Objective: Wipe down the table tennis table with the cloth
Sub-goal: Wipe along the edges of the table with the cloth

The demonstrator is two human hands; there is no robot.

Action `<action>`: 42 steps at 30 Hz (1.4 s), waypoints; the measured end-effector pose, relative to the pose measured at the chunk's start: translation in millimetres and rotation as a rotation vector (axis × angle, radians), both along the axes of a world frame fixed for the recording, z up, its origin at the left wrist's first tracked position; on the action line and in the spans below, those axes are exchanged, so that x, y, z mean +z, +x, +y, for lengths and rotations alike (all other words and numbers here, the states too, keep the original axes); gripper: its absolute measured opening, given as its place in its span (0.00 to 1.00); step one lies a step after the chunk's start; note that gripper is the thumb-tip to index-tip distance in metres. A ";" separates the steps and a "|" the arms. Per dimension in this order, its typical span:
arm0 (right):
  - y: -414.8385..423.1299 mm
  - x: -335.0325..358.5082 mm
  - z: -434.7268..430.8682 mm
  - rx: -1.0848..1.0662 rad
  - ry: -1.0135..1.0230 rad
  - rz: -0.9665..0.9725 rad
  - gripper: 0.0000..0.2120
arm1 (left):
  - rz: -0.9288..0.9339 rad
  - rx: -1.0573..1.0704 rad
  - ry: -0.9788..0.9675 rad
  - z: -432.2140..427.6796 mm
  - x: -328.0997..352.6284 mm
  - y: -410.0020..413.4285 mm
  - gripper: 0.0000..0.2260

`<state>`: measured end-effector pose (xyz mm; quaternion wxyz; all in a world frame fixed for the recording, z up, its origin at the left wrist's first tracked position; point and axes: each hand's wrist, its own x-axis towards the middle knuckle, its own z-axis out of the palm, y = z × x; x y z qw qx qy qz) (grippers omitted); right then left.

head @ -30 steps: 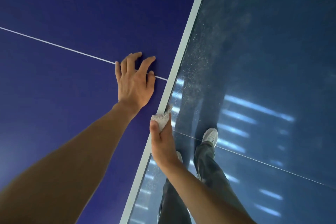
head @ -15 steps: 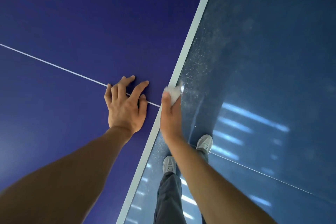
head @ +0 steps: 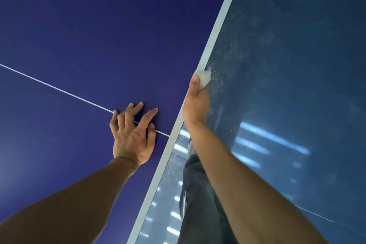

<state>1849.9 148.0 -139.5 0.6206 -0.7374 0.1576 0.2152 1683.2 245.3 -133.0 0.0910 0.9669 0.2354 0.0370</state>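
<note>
The dark blue table tennis table (head: 83,25) fills the left of the view, with a thin white centre line and a pale edge band (head: 217,31) running diagonally. My left hand (head: 132,134) rests on the tabletop near that edge, fingers spread over the white line. My right hand (head: 196,103) grips a small bunched white cloth (head: 204,78) and presses it against the table's edge band. The fingers under the cloth are hidden.
Beyond the edge lies a glossy blue floor (head: 297,65) with dust specks near the table and bright light reflections. My grey-trousered legs (head: 198,204) stand close beside the table edge.
My right hand has slid the cloth further along the table's edge, away from me. My left hand has stayed planted on the white line while the view shifted.
</note>
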 end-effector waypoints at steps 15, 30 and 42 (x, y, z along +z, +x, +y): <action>121.8 3.8 13.5 0.127 -0.090 0.012 0.20 | 0.011 -0.001 -0.046 -0.3 6.6 3.7 0.17; 73.3 9.6 -4.5 0.248 0.009 0.109 0.20 | 0.087 0.044 -0.122 -3.7 20.6 10.3 0.17; 63.5 15.2 4.6 0.086 0.007 0.089 0.21 | 0.122 0.040 -0.145 -0.9 17.4 11.1 0.20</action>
